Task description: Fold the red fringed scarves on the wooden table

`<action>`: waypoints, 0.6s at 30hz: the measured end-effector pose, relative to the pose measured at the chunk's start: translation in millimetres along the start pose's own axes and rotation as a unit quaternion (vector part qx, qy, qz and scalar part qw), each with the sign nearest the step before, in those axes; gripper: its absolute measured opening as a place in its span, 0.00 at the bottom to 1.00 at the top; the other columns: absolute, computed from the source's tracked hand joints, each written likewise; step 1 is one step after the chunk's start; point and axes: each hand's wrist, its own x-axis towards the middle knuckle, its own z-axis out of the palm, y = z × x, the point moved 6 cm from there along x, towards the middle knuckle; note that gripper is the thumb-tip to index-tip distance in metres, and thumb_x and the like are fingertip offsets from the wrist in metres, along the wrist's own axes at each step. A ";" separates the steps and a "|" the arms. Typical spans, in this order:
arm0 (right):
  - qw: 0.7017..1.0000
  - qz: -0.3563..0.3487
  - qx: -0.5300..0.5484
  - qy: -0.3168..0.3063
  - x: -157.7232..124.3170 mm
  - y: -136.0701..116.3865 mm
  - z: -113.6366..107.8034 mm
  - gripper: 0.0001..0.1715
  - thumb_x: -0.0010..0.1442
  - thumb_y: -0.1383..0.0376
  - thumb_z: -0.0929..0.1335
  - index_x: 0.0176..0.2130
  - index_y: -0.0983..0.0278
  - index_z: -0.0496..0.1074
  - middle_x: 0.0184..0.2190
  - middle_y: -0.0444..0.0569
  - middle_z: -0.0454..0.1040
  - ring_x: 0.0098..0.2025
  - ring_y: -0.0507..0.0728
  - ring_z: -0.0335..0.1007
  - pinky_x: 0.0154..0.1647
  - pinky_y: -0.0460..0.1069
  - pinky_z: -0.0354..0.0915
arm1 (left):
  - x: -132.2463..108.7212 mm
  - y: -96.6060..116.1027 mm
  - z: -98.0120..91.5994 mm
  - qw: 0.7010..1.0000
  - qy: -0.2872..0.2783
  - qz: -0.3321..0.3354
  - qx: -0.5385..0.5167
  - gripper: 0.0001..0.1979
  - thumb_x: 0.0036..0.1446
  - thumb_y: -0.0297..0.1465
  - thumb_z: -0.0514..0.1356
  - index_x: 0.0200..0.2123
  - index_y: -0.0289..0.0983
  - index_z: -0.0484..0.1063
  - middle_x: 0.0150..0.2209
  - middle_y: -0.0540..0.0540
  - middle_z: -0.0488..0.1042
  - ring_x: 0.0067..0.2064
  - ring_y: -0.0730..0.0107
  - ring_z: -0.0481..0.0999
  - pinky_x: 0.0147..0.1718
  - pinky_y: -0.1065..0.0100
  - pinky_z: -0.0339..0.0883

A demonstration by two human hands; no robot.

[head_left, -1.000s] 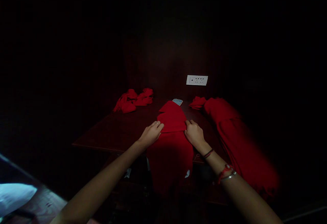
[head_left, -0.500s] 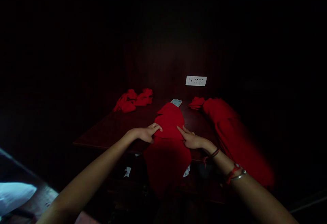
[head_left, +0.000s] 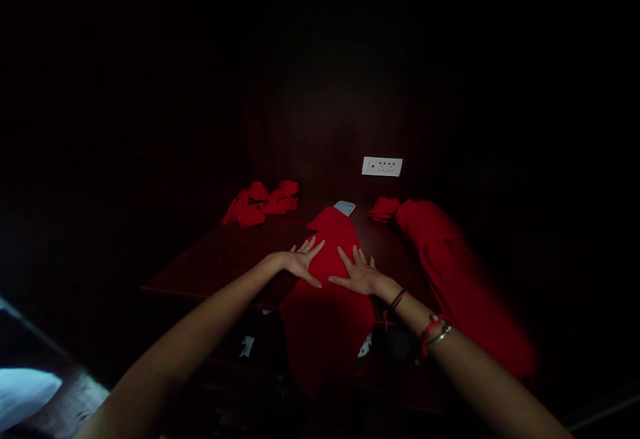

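Observation:
A piece of red cloth [head_left: 327, 312] lies over the dark table, and its near part hangs down past the front edge. On its left side my left hand [head_left: 305, 262] rests flat with the fingers spread; a ring shows on one finger. Across from it, my right hand [head_left: 357, 272] presses on the cloth's right side, fingers also spread. Neither hand grips anything. Just beyond the cloth's far end is a phone [head_left: 345, 208] with its screen lit.
Crumpled red cloth pieces [head_left: 263, 204] lie at the table's back left. A smaller red bundle [head_left: 384, 209] and a long pile of red fabric [head_left: 465, 279] occupy the right. A white socket panel [head_left: 382, 166] is on the wall. The table's front edge [head_left: 200, 293] shows at left.
Both hands have spread their fingers and flattened onto the cloth, the right one shifting slightly inward. The crosswise fold edge between them no longer shows. The view has tilted slightly up.

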 end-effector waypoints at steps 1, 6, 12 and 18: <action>1.000 0.007 -0.002 -0.009 4.6 5.0 -1.7 0.52 0.44 0.39 0.56 0.58 0.59 0.30 0.59 0.61 0.27 0.58 0.68 0.20 0.52 0.65 0.30 | 4.7 -2.0 -2.5 1.000 0.000 -0.003 0.002 0.59 0.29 0.47 0.63 0.58 0.36 0.28 0.57 0.32 0.22 0.57 0.49 0.26 0.49 0.45 0.33; 0.998 0.053 0.002 -0.016 32.5 30.3 -13.7 0.53 0.43 0.37 0.54 0.58 0.59 0.29 0.59 0.60 0.25 0.58 0.68 0.19 0.52 0.64 0.28 | 39.0 -14.2 -11.1 0.998 0.044 -0.013 -0.039 0.42 0.47 0.51 0.48 0.58 0.40 0.30 0.58 0.38 0.26 0.58 0.53 0.28 0.50 0.47 0.34; 0.998 0.019 0.004 0.053 31.5 29.5 -28.2 0.55 0.44 0.37 0.52 0.58 0.66 0.30 0.59 0.60 0.23 0.58 0.64 0.15 0.53 0.62 0.27 | 42.1 -19.0 -23.1 0.978 0.210 0.018 0.001 0.27 0.57 0.40 0.41 0.58 0.39 0.37 0.60 0.44 0.29 0.59 0.59 0.28 0.53 0.54 0.33; 0.994 -0.099 -0.007 0.036 6.6 5.8 -13.0 0.45 0.49 0.40 0.50 0.58 0.58 0.33 0.60 0.53 0.27 0.59 0.63 0.18 0.55 0.58 0.33 | 11.4 -5.1 -3.7 0.989 0.118 0.087 0.005 0.40 0.50 0.47 0.48 0.58 0.33 0.32 0.59 0.39 0.31 0.59 0.61 0.35 0.54 0.59 0.35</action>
